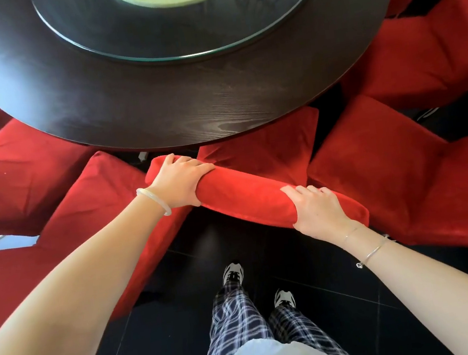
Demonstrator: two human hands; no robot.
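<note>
Head view: one chair [244,194] in a red cover stands before the person, its seat tucked under the edge of one round dark table [158,112] that carries one glass turntable [118,34]. Two hands grasp the chair's top rail. The left hand [179,181] curls over its left end and the right hand [317,211] wraps its right end, with both arms stretched forward. One pale bangle [154,201] circles the left wrist and two thin bracelets [370,251] the right. More red chairs [388,163] crowd both sides, overlapping too much to count. Two shoes [233,274] stand on the dark floor [160,351].
</note>
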